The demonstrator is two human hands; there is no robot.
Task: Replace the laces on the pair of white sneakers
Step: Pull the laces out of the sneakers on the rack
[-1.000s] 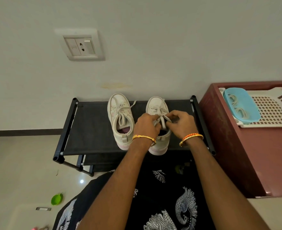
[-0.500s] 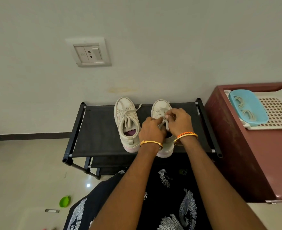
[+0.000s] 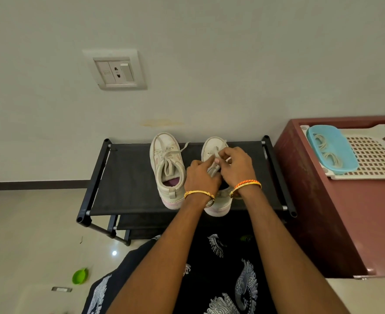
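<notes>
A: Hands first. Left hand (image 3: 201, 175) is pinching the lace (image 3: 213, 169) on the right sneaker (image 3: 214, 150), fingers curled round it over the tongue. Right hand (image 3: 237, 165) is doing the same from the other side, fingertips meeting the left's at the knot area.

B: So both are gripping the lace, neither loose?

A: Yes, both are clamping on it. Which strand each one has, I can't tell; fingers are covering it.

B: Key relation?

A: The right sneaker is lying straight ahead of the hands, long axis running away from the person, toe toward the wall, heel hanging just over the near edge of the rack (image 3: 128, 184). Hands are sitting mid-shoe, so I'm judging any pull to undo the lace is going along that axis or out sideways from the eyelets. Both hands are equally near it.

B: Other shoe?

A: Left sneaker (image 3: 167, 168) is standing just beside it, parallel, same toe direction, lace tied in a loose bow, untouched. The left hand is the nearer one to it.

B: New laces?

A: Probably the coiled ones in the blue tub (image 3: 332, 150), which is resting on a white tray (image 3: 372, 155) on the maroon cabinet (image 3: 345, 223), well apart, off to the right. The right hand is nearer for that reach.

B: Progress?

A: Looking early; old laces are on both shoes.
</notes>
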